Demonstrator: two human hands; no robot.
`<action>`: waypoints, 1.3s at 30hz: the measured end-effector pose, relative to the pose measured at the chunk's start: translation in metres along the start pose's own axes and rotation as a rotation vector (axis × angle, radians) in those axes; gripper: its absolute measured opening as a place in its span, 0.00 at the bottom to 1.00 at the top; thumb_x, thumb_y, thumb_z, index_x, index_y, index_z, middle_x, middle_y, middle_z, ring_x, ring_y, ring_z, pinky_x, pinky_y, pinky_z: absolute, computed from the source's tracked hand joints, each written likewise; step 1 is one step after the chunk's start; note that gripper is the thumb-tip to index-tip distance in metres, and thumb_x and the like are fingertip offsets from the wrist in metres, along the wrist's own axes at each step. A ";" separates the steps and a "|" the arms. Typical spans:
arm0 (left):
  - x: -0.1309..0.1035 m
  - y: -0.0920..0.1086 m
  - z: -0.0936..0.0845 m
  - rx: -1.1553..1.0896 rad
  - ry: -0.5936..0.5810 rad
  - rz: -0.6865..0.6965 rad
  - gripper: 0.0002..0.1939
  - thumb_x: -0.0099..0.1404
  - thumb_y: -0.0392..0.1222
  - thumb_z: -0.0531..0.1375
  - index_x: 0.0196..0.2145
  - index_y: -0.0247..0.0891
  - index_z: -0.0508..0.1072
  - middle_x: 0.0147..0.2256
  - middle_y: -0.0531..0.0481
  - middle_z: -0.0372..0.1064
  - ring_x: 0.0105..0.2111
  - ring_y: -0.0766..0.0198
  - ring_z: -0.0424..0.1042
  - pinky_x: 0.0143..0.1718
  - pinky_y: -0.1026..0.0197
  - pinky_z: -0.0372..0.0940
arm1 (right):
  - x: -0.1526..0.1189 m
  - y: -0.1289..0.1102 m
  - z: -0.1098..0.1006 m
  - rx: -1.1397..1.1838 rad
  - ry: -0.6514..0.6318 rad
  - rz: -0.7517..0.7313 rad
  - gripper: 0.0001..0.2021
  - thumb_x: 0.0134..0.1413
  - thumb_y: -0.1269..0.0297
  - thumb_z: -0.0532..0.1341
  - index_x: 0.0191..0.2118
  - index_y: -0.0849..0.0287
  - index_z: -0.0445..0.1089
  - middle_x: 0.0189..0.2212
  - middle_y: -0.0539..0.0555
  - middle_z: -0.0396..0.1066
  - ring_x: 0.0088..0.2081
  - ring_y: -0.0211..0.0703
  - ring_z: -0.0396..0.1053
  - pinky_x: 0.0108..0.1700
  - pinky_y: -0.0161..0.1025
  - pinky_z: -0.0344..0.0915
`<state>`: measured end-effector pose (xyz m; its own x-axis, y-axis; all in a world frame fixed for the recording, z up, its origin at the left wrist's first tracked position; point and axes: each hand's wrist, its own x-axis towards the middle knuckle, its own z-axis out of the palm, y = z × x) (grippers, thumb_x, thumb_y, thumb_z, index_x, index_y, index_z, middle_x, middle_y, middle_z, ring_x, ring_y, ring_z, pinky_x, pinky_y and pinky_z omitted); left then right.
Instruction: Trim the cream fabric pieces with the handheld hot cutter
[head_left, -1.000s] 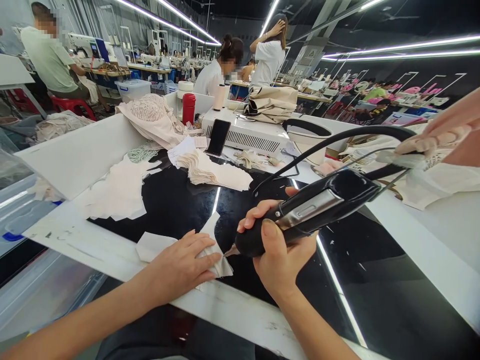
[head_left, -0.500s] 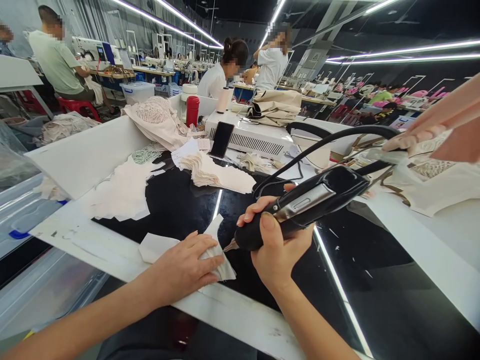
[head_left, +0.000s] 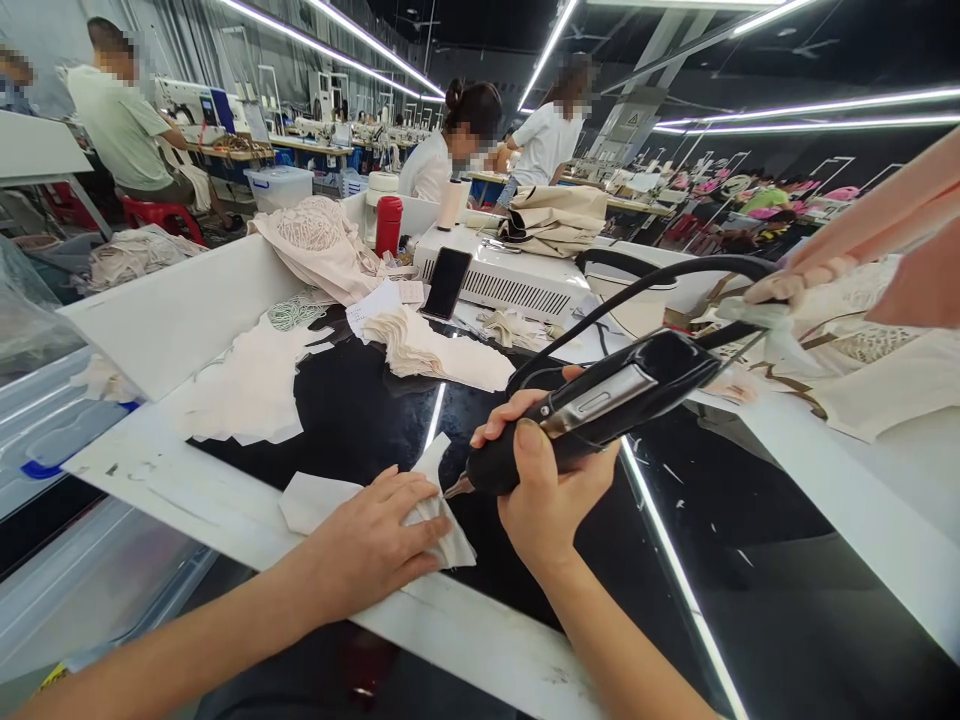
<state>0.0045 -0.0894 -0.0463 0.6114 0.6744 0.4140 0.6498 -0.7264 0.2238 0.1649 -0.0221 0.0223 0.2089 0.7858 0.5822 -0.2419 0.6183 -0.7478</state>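
My left hand (head_left: 390, 535) lies with its fingers stretched flat, pressing a small pale fabric piece (head_left: 459, 550) against the black glossy tabletop (head_left: 360, 430). A white narrow end of the piece sticks out beyond the fingertips. In my right hand (head_left: 551, 490) is a black corded hand tool (head_left: 600, 400) with a silver lever along its side, fingers wrapped round the body. Its narrow metal tip (head_left: 459, 487) points left at the edge of the fabric; whether they touch I cannot tell. A white sheet (head_left: 319, 502) lies partly beneath my left hand.
Beyond the hands lie a fanned stack of beige fabric pieces (head_left: 442, 350) and a larger pale pile (head_left: 255, 385). A phone (head_left: 448, 283) leans against a white vented box (head_left: 517, 265). The tool's black cable (head_left: 645, 285) arches right, near hanging pink cloth (head_left: 885, 225). Co-workers are behind.
The tool and my right hand have shifted slightly left, the tip now closer to the fabric. My left hand stays on the piece. A standing person in the background has leaned over.
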 end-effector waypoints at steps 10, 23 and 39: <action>-0.007 0.020 -0.002 0.116 0.020 -0.032 0.24 0.76 0.50 0.60 0.61 0.32 0.69 0.60 0.35 0.71 0.62 0.45 0.70 0.61 0.42 0.70 | -0.004 -0.003 -0.006 0.008 -0.059 -0.020 0.21 0.57 0.70 0.67 0.54 0.48 0.65 0.32 0.44 0.73 0.24 0.36 0.71 0.26 0.37 0.72; 0.033 -0.055 -0.018 -0.180 -0.107 0.123 0.14 0.78 0.34 0.52 0.52 0.33 0.75 0.51 0.42 0.75 0.51 0.58 0.76 0.55 0.56 0.73 | -0.006 -0.003 -0.004 0.013 -0.040 -0.017 0.18 0.56 0.68 0.68 0.48 0.50 0.63 0.32 0.44 0.73 0.24 0.34 0.71 0.26 0.35 0.74; 0.020 -0.058 -0.029 0.041 -0.193 0.226 0.16 0.78 0.47 0.57 0.59 0.42 0.71 0.55 0.41 0.70 0.49 0.53 0.76 0.48 0.55 0.73 | -0.008 -0.005 -0.006 0.027 -0.061 -0.017 0.18 0.57 0.69 0.68 0.50 0.49 0.64 0.33 0.44 0.72 0.25 0.35 0.71 0.26 0.35 0.74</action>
<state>-0.0342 -0.0374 -0.0253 0.8145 0.5121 0.2728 0.5031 -0.8575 0.1078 0.1698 -0.0313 0.0198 0.1556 0.7741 0.6137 -0.2645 0.6312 -0.7291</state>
